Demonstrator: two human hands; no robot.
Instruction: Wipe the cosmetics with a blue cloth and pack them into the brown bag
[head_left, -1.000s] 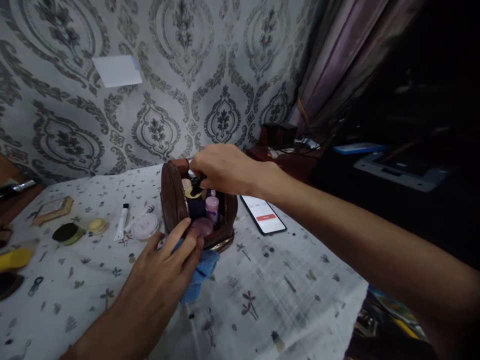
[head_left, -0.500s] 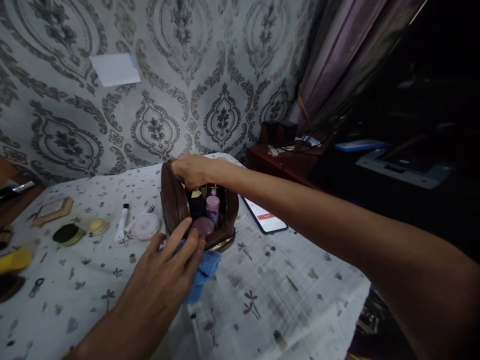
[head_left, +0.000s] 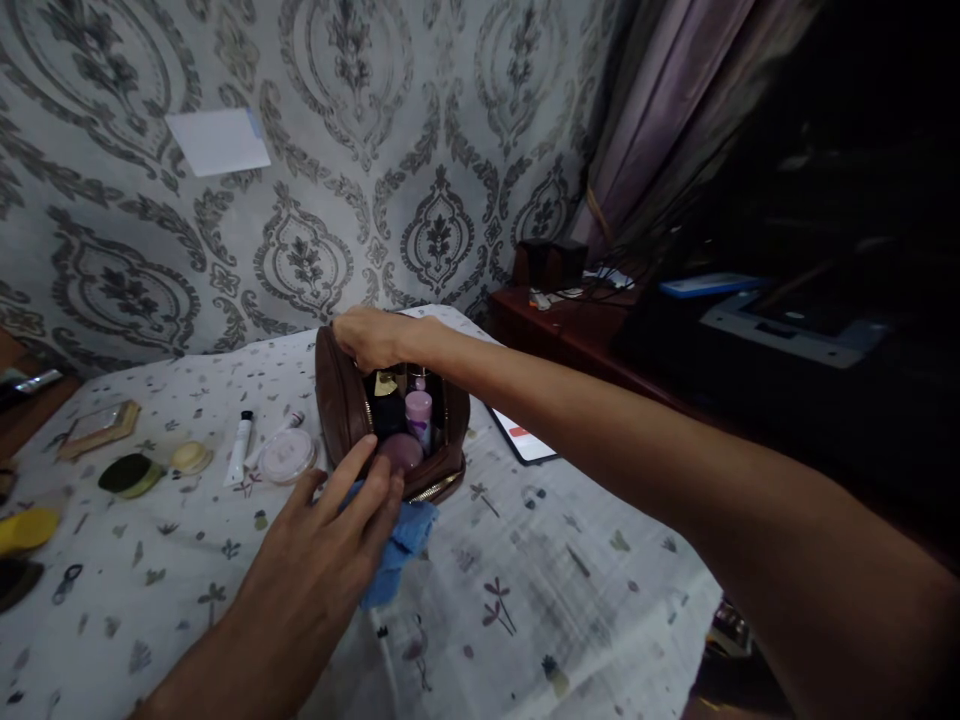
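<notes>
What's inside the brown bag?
A pink-capped bottle, a pink round item and something gold show. The right arm covers the far end of the bag, hiding anything there.

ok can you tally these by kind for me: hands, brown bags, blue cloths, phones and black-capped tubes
Hands: 2, the left hand and the right hand
Brown bag: 1
Blue cloth: 1
Phone, partly hidden by the right forearm: 1
Black-capped tube: 1
Total: 6
</notes>
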